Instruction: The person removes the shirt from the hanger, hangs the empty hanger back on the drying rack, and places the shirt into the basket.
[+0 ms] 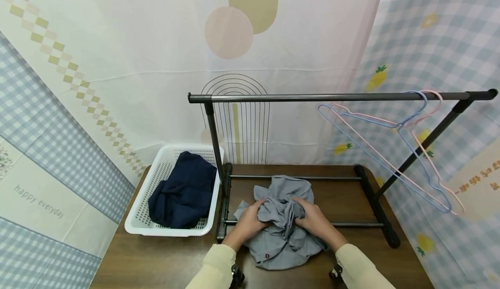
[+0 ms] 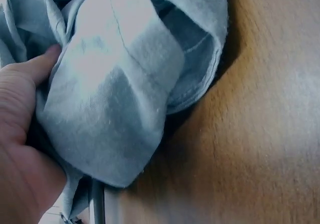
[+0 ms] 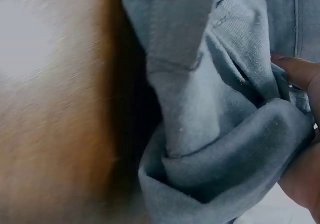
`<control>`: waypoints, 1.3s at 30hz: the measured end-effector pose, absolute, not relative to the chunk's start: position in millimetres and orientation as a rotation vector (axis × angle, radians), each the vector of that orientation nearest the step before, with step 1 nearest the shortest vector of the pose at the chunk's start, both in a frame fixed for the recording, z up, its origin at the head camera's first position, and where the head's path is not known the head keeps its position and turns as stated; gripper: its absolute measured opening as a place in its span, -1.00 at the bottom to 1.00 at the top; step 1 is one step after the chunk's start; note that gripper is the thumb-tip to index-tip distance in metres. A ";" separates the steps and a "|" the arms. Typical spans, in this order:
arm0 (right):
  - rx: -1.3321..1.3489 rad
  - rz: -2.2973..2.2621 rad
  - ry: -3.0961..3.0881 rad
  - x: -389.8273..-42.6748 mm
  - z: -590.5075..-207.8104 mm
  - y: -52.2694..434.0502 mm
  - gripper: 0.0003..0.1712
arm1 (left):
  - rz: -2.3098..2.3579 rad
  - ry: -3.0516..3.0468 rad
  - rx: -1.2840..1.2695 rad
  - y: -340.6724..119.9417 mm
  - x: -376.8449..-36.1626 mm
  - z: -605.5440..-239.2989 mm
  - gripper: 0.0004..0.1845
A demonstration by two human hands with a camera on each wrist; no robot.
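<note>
A crumpled grey shirt (image 1: 282, 219) lies on the brown table (image 1: 164, 254) over the rack's base bars. My left hand (image 1: 251, 220) grips its left side, fingers curled into the cloth. My right hand (image 1: 312, 219) grips its right side the same way. In the left wrist view my thumb (image 2: 37, 66) presses a bunched fold of the grey shirt (image 2: 115, 103). The right wrist view shows my fingertips (image 3: 297, 71) tucked into folds of the grey shirt (image 3: 220, 134).
A white basket (image 1: 140, 211) with a dark navy garment (image 1: 182, 191) sits at the left of the table. A black clothes rack (image 1: 312, 96) spans the table; a blue hanger (image 1: 375, 143) and a pink hanger (image 1: 433, 163) hang at its right end. Curtains surround.
</note>
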State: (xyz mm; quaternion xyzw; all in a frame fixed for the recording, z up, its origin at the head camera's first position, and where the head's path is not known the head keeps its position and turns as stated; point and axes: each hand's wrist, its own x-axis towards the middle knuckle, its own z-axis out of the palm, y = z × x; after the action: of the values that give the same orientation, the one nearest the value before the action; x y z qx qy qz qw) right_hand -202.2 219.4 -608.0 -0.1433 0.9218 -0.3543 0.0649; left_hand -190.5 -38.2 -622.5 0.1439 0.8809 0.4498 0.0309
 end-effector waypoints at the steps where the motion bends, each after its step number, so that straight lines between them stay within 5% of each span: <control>1: -0.443 -1.074 2.793 -203.2 -605.3 217.7 -0.19 | 1.392 2.727 0.449 -37.6 -190.5 -620.8 -0.31; 16: -0.476 -1.210 2.840 -234.5 -541.2 206.3 -0.20 | 1.405 2.851 0.507 -44.2 -227.9 -562.2 -0.44; 25: -0.434 -1.046 2.943 -245.3 -583.4 199.5 -0.25 | 1.233 2.707 0.451 -56.4 -233.3 -581.5 0.01; 33: -0.325 -0.963 2.852 -249.0 -604.8 198.6 -0.25 | 1.005 2.913 0.664 -41.0 -217.9 -590.7 -0.20; 39: -0.334 -0.951 2.752 -249.1 -609.4 209.7 -0.20 | 0.732 2.819 0.678 -30.7 -217.4 -601.8 0.01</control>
State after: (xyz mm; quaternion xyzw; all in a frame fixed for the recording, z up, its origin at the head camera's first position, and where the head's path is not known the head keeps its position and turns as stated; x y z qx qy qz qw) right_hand -249.1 209.7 -609.4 -0.1134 0.9338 -0.3226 0.1051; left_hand -217.4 -30.7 -601.8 0.2261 0.9400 0.2441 0.0755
